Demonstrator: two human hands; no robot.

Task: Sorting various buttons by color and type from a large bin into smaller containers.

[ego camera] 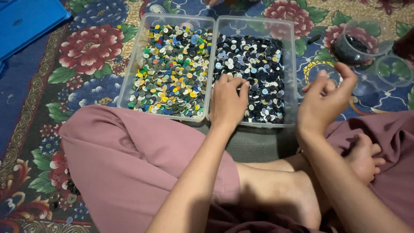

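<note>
Two clear plastic trays sit side by side on a floral carpet. The left tray holds many mixed colourful buttons. The right tray holds mostly dark blue, black and white buttons. My left hand rests fingers-down on the dark buttons at the near edge of the right tray, fingertips pinching among them. My right hand hovers just right of that tray, fingers loosely curled, thumb and forefinger close together; whether a button sits between them is too small to tell.
A clear cup with dark buttons stands at the far right, with another clear round container beside it. A blue flat object lies at the top left. My crossed legs in pink trousers fill the foreground.
</note>
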